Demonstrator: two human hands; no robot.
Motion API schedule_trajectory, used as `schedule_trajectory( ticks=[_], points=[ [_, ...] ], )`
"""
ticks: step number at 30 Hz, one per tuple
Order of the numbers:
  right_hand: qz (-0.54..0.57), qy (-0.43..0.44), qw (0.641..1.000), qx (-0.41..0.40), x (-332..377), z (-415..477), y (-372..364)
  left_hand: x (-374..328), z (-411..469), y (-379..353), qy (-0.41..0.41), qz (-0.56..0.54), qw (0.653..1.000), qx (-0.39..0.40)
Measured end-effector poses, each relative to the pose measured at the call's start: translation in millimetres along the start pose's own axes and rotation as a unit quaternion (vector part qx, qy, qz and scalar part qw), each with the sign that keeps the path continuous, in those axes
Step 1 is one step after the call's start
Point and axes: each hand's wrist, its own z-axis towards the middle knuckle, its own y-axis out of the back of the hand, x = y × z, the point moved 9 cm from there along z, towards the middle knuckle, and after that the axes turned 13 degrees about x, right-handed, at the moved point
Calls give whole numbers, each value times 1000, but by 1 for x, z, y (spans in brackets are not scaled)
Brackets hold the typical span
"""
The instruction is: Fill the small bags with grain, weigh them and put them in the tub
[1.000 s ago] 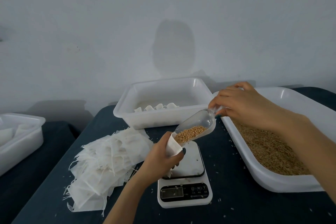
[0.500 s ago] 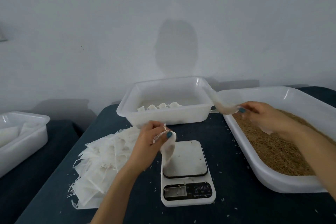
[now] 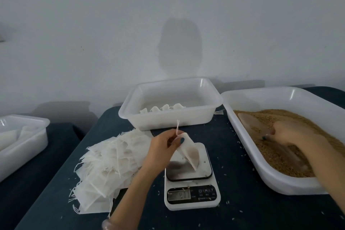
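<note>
My left hand (image 3: 164,147) pinches the top of a small white bag (image 3: 189,154) holding grain. The bag leans on the platform of the white digital scale (image 3: 191,185), and its string sticks up above my fingers. My right hand (image 3: 293,134), blurred by motion, is down in the large white tray of brown grain (image 3: 242,142). It holds the handle end of a clear plastic scoop (image 3: 253,124) that lies on the grain. The white tub (image 3: 168,119) behind the scale holds several filled bags (image 3: 162,108) along its near wall.
A spread pile of empty white bags (image 3: 106,164) lies left of the scale on the dark table (image 3: 242,216). Loose grains dot the table around the scale. Another white tub (image 3: 24,136) stands on a separate surface at far left. A pale wall rises behind.
The scoop tipped grain into the bag, then my right hand carried it back and laid it in the grain tray. My left hand lowered the bag onto the scale.
</note>
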Motion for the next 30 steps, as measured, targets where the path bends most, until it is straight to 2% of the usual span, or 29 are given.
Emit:
schedule_trajectory(
  ticks=[2, 3, 5, 7, 9, 12, 15, 18, 22, 24, 27, 30],
  points=[
    [-6, -3, 1000, -6, 3, -4, 0, 10, -6, 2, 15, -6, 1000, -11],
    [-15, 1, 999, -40, 7, -10, 6, 14, -8, 2, 19, -11, 1000, -16],
    [-41, 20, 982, -183, 23, -35, 28, 20, -13, 4, 26, -32, 999, -24],
    [-10, 98, 943, -317, 55, -75, 46, 25, -17, 4, 42, -62, 997, -33],
    [47, 209, 909, -358, 95, -113, 46, 27, -19, 5, 46, -62, 996, -47],
    [55, 305, 884, -350, 145, -147, 23, 28, -25, 5, 34, -82, 994, -68],
    [143, 340, 882, -292, 160, -137, -10, 32, -34, 11, 26, -113, 987, -111],
    [234, 309, 893, -228, 151, -95, -44, 41, -41, 20, 38, -139, 976, -161],
    [332, 256, 881, -219, 124, -57, -72, 55, -46, 27, 70, -129, 971, -191],
    [346, 251, 877, -221, 119, -52, -77, 58, -46, 27, 75, -132, 970, -191],
    [331, 243, 888, -205, 120, -47, -83, 57, -46, 23, 75, -139, 971, -181],
    [352, 242, 881, -204, 116, -45, -84, 55, -48, 23, 75, -135, 971, -180]
  ],
)
